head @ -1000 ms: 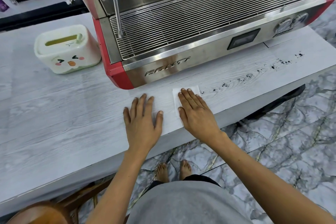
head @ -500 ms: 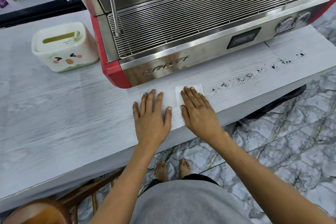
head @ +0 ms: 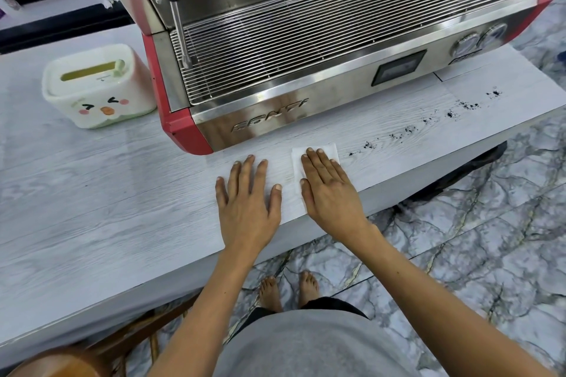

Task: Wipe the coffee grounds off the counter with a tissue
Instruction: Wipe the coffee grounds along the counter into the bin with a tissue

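Pressing our flat right hand [head: 329,190] on the tissue [head: 315,162] before the machine [head: 306,40], left hand [head: 248,202] flat beside it, grounds [head: 428,124] further right.

Both hands lie flat, palms down, on the pale wood-grain table [head: 92,208] near its front edge. The left hand [head: 248,202] rests directly on the bare surface, fingers straight and slightly spread. The right hand [head: 329,190] rests on a white tissue [head: 327,150], fingers straight; the tissue's far edge and left side show beyond the fingers. A trail of dark coffee grounds [head: 428,122] runs from just right of the tissue toward the table's far right corner. A steel and red espresso machine [head: 306,70] stands behind the hands. A white tissue box [head: 98,89] with a cartoon face stands left of the machine. Bare feet [head: 288,288] stand on the marble-patterned floor [head: 459,239].
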Motion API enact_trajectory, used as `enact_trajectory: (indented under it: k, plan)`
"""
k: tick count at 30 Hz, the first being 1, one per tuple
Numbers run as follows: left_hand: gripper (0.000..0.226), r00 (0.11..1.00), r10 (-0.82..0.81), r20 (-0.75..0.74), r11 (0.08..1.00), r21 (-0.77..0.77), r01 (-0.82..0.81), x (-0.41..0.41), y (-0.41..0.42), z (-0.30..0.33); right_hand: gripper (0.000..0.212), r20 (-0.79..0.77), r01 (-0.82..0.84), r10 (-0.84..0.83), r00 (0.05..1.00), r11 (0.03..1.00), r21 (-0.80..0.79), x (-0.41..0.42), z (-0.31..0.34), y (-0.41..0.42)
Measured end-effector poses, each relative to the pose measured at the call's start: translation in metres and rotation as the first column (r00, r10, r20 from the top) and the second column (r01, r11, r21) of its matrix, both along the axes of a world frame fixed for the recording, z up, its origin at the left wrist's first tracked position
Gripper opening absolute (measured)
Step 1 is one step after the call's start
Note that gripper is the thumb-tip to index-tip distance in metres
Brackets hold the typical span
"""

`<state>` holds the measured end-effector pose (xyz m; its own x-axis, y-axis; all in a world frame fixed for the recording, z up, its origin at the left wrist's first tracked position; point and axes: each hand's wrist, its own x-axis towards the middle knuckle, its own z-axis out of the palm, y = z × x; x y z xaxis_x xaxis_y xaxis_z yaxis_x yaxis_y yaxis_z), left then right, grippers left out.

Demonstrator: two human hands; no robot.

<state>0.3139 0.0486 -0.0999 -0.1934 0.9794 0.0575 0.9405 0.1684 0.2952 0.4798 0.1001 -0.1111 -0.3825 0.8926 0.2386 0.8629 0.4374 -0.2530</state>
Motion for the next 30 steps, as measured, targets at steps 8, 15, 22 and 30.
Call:
enact_trajectory:
  k: [8, 15, 22, 30]
  plan:
    - [0.059, 1.000, -0.002, -0.003, 1.000, 0.006, 0.002, 0.000, 0.000, -0.001, 0.049, 0.006, -0.028, 0.028, 1.000, 1.000, -0.011, 0.009, 0.002, -0.007]
    - [0.058, 1.000, -0.006, -0.004, 1.000, 0.002, 0.006, 0.000, 0.000, -0.002, 0.049, -0.005, -0.008, 0.008, 1.000, 1.000, -0.028, 0.005, 0.002, 0.006]
    - [0.059, 1.000, -0.004, -0.001, 1.000, -0.005, 0.004, 0.000, 0.000, -0.001, 0.049, 0.011, 0.025, -0.025, 1.000, 1.000, -0.014, 0.015, 0.001, 0.004]
    - [0.060, 1.000, -0.001, 0.005, 1.000, -0.012, 0.001, 0.001, -0.001, 0.001, 0.047, 0.014, 0.015, -0.015, 1.000, 1.000, 0.011, 0.018, 0.000, 0.002]
